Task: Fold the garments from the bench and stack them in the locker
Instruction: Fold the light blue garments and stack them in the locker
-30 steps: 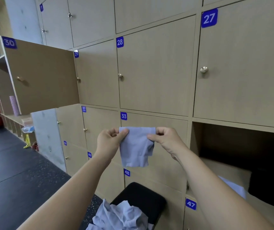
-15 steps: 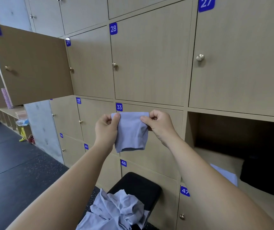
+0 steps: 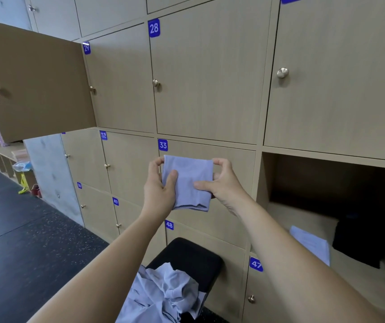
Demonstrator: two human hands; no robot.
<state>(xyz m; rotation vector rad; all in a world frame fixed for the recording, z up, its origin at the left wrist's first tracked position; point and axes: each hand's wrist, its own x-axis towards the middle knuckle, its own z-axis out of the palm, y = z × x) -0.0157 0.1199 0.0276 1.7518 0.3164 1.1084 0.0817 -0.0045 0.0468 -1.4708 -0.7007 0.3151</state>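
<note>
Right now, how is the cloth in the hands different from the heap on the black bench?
The held garment is folded into a small neat rectangle; the heap is crumpled and unfolded. The held garment is up in the air, pinched by the left hand and right hand; the heap lies on the bench. Both are pale blue fabric.

Lilac garment folded small, held midair; crumpled pile on bench.

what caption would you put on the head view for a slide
Left hand and right hand hold a folded lilac garment before the lockers, more garments heaped on the black bench below.
</note>
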